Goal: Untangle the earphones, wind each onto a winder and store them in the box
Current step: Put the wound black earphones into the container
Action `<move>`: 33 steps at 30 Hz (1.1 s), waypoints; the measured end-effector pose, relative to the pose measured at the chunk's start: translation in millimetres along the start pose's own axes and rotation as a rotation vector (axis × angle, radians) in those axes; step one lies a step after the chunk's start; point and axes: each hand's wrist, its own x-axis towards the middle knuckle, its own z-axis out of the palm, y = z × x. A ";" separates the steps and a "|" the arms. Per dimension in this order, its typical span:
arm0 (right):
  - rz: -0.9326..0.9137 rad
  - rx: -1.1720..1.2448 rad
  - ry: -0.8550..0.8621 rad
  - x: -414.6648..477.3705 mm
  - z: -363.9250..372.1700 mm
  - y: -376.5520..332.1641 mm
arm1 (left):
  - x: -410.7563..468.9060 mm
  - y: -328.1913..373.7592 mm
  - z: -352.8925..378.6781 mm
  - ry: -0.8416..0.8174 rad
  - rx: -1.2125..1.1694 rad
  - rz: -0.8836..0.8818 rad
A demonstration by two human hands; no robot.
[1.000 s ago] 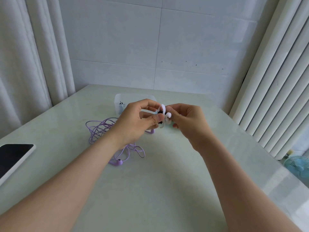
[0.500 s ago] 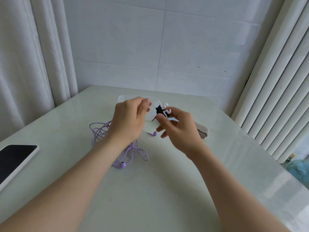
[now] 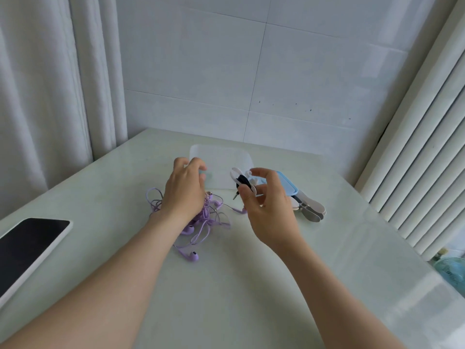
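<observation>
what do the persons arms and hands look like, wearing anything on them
Both arms are bare to the frame's edge: no sleeves on the left forearm or right forearm. The left hand and right hand carry no gloves, rings, watch or bracelet that shows.

Home rm: curtains, tiled wall, small fan beside table

Box at the back middle of the surface, tangled earphones before it under the left hand, right hand holding 1 wound winder over the box's front edge, lid and spare winders to the right, phone at the left edge
</observation>
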 end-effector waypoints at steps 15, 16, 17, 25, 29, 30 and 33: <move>0.048 -0.660 -0.119 89.2 62.2 -22.2 | -1.9 -8.7 -0.3 0.085 -0.195 0.017; 0.072 -0.703 -0.132 92.5 63.9 -21.7 | -2.8 -9.4 1.4 0.089 -0.206 0.007; 0.107 -0.727 -0.148 95.9 64.1 -22.0 | -3.8 -9.5 2.5 0.093 -0.218 -0.009; 0.245 -0.687 -0.378 124.5 78.8 -29.8 | -3.2 -7.2 3.8 0.152 -0.281 -0.080; 0.287 -0.661 -0.367 132.7 87.6 -31.3 | -4.4 -4.5 0.9 0.131 -0.242 -0.106; 0.297 -0.666 -0.357 134.3 89.2 -31.5 | -4.5 -4.8 0.2 0.125 -0.227 -0.112; 0.319 -0.689 -0.351 137.5 91.7 -29.7 | -6.1 -6.8 -0.6 0.113 -0.179 -0.109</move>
